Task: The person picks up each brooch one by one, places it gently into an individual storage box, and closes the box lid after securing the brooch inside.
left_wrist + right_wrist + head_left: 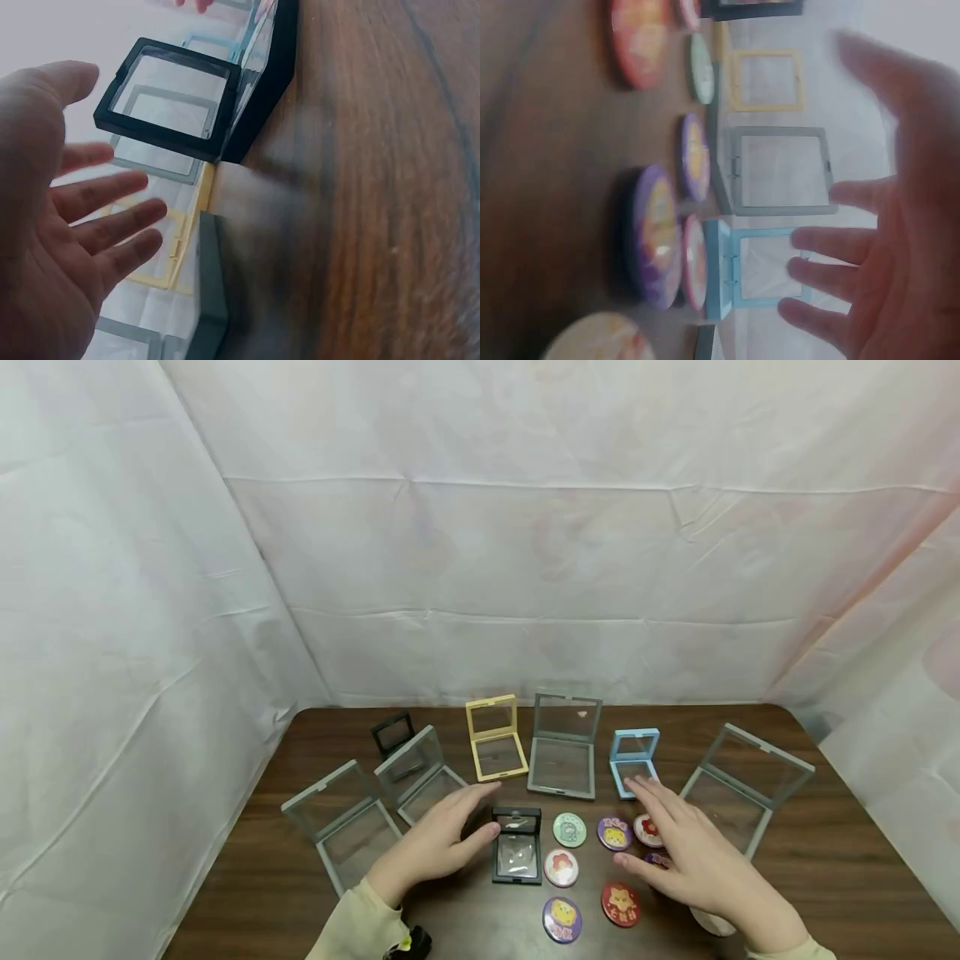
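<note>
My left hand (435, 843) hovers with spread fingers just left of a small opened black display case (517, 878), holding nothing. The left wrist view shows the black case (169, 129) beyond its fingertips, with a gap between. My right hand (693, 860), also empty with fingers extended, is held over the round badges at the right. Near it lie a purple badge (615, 833), a red badge (621, 904) and a red-flower badge (647, 829); another purple badge (656, 232) is partly hidden beneath it in the head view. Between the hands lie a green badge (570, 830) and a white flower badge (561, 867).
Opened cases line the back: yellow (501, 773), grey (562, 793), light blue (636, 733) and small black (381, 727). Grey cases stand left (330, 860) and right (761, 835). A purple badge (562, 919) lies in front. White cloth (480, 552) hangs behind the wooden table (840, 868).
</note>
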